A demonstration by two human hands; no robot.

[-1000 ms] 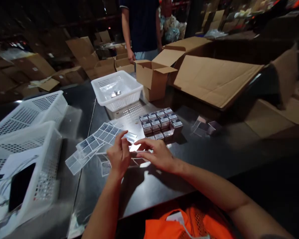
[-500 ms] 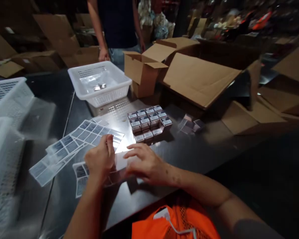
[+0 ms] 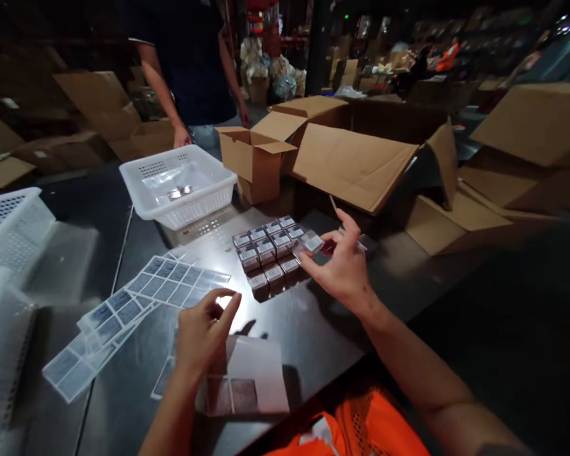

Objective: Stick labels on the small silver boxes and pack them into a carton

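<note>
My left hand (image 3: 206,332) is over the near side of the metal table, thumb and index finger pinched together; anything between the tips is too small to make out. Below it lies a white backing sheet (image 3: 261,370) with two dark labels. My right hand (image 3: 344,272) has thumb and fingers around a small box (image 3: 311,242) with a printed top, at the right end of a block of similar small boxes (image 3: 266,250). More label sheets (image 3: 161,278) overlap to the left of the boxes.
A white plastic basket (image 3: 223,183) with a few small items stands behind. Open cardboard boxes (image 3: 356,168) line the back and right. More white baskets (image 3: 33,215) are at far left. A person in dark clothes (image 3: 185,69) stands across the table.
My right hand has moved from the label sheet, forward and right, to the small box. The left hand has come off the sheet, which now lies on the table. The view has shifted slightly.
</note>
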